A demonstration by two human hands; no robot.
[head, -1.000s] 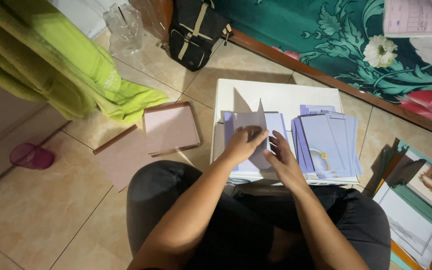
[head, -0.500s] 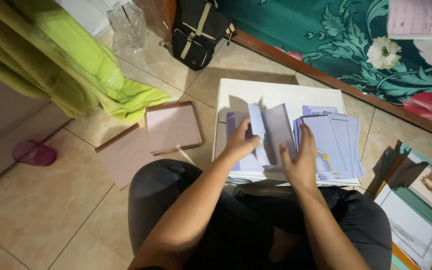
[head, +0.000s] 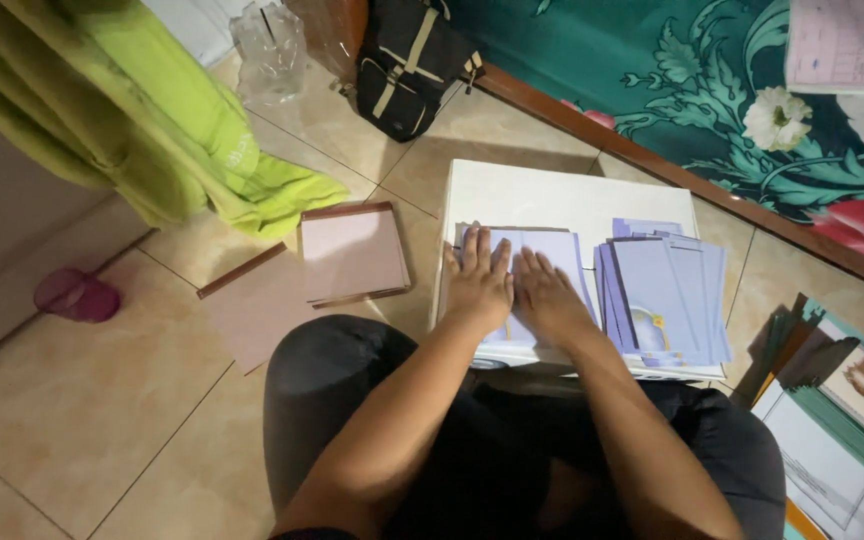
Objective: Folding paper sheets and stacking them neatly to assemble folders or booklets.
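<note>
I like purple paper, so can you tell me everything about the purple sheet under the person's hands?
The purple sheet is pale lilac, thin like card or paper, and lies flat on a white board over the tiled floor. The left hand and right hand press down on it side by side, fingers spread, hiding its middle. Only its upper edge and corners show. Beside it sits a fanned stack of purple sheets.
</note>
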